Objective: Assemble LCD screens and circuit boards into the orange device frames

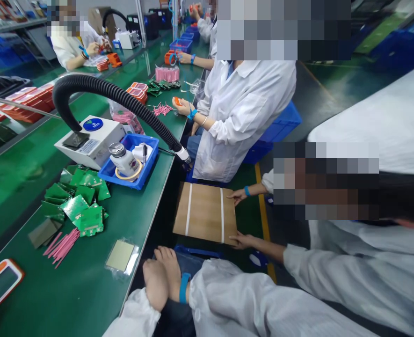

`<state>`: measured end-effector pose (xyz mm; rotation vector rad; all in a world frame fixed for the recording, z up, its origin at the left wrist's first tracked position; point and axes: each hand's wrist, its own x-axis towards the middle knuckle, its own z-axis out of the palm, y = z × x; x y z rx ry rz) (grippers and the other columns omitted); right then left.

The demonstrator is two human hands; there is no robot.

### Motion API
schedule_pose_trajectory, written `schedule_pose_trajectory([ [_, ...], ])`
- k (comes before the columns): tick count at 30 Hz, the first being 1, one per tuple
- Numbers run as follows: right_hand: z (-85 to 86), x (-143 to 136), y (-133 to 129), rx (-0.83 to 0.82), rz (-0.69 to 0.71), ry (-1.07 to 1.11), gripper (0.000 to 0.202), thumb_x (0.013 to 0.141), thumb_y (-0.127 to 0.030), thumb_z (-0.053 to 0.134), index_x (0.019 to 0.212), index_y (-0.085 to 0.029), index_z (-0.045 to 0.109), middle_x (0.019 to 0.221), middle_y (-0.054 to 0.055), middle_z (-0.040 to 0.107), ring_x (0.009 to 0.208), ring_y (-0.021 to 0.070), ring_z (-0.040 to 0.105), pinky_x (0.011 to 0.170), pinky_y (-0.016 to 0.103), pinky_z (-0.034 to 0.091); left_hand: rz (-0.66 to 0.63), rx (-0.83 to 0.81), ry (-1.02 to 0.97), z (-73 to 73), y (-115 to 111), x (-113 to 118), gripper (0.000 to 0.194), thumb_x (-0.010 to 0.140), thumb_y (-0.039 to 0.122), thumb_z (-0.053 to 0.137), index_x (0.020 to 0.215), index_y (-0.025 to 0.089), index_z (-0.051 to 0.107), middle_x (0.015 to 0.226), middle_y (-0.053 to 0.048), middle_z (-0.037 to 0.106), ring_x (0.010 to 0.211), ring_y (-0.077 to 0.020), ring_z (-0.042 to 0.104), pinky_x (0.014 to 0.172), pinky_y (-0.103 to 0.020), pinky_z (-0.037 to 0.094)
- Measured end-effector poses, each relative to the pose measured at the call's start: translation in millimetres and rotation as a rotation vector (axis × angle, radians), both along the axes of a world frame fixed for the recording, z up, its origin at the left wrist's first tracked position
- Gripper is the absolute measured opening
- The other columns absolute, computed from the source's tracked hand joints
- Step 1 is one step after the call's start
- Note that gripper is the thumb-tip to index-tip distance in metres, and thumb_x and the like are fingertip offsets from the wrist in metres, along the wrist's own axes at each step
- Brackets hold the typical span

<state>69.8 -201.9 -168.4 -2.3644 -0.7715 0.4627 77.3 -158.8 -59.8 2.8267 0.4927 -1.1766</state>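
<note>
My left hand is bent down at the wrist beside my right hand, close to the table's front edge. The left fingers are hidden. The right hand lies over dark cloth on my lap, its visible fingers side by side and nothing seen in them; a blue band circles that wrist. On the green table nearby lies a pale square piece in clear film. Farther left are pink strips, green circuit boards and an orange-and-white framed device.
A person at the right holds a flat cardboard box beyond my hands. A blue tray with a bottle stands by a white machine, whose black hose arches over the table. Another person sits farther along.
</note>
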Motion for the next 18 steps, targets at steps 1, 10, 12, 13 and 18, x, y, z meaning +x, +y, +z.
schedule_pose_trajectory([
  [1,-1.5,1.0,-0.8,0.005,-0.003,-0.003,0.032,0.093,-0.035,0.056,0.120,-0.019,0.056,0.124,0.009,0.057,0.105,0.0213,0.060,0.088,0.043,0.052,0.002,0.011,0.018,0.2,-0.1,0.7,0.028,0.089,0.037,0.057,0.103,0.013,0.062,0.103,-0.007,0.065,0.094,-0.0194,0.062,0.085,-0.042,0.051],
  [10,-6.2,5.2,-2.8,-0.008,-0.008,-0.030,0.031,0.093,-0.034,0.056,0.120,-0.019,0.056,0.124,0.009,0.057,0.106,0.0215,0.060,0.089,0.044,0.052,0.015,0.052,0.024,2.5,-1.1,2.3,0.032,0.089,0.039,0.056,0.107,0.013,0.060,0.108,-0.009,0.063,0.098,-0.0208,0.061,0.088,-0.043,0.050],
  [12,-6.4,6.5,-1.9,-0.021,-0.004,-0.038,0.029,0.093,-0.031,0.056,0.119,-0.018,0.057,0.124,0.009,0.058,0.108,0.0220,0.059,0.092,0.045,0.051,0.014,0.061,0.026,3.4,-2.2,2.2,0.032,0.089,0.039,0.056,0.107,0.013,0.060,0.108,-0.008,0.063,0.098,-0.0208,0.061,0.088,-0.043,0.049],
  [13,-6.4,7.2,-1.4,-0.028,-0.003,-0.041,0.028,0.093,-0.029,0.056,0.118,-0.018,0.058,0.123,0.008,0.059,0.110,0.0223,0.059,0.093,0.046,0.050,0.012,0.066,0.029,3.9,-2.7,2.2,0.032,0.090,0.039,0.056,0.107,0.013,0.060,0.108,-0.008,0.063,0.098,-0.0208,0.061,0.088,-0.043,0.049],
  [18,-4.0,8.9,-0.2,-0.054,0.000,-0.046,0.026,0.092,-0.024,0.057,0.118,-0.017,0.058,0.122,0.008,0.060,0.113,0.0227,0.058,0.097,0.047,0.048,-0.001,0.087,0.041,7.6,-4.3,3.3,0.030,0.090,0.038,0.056,0.107,0.013,0.061,0.110,-0.009,0.063,0.100,-0.0211,0.061,0.089,-0.044,0.049],
])
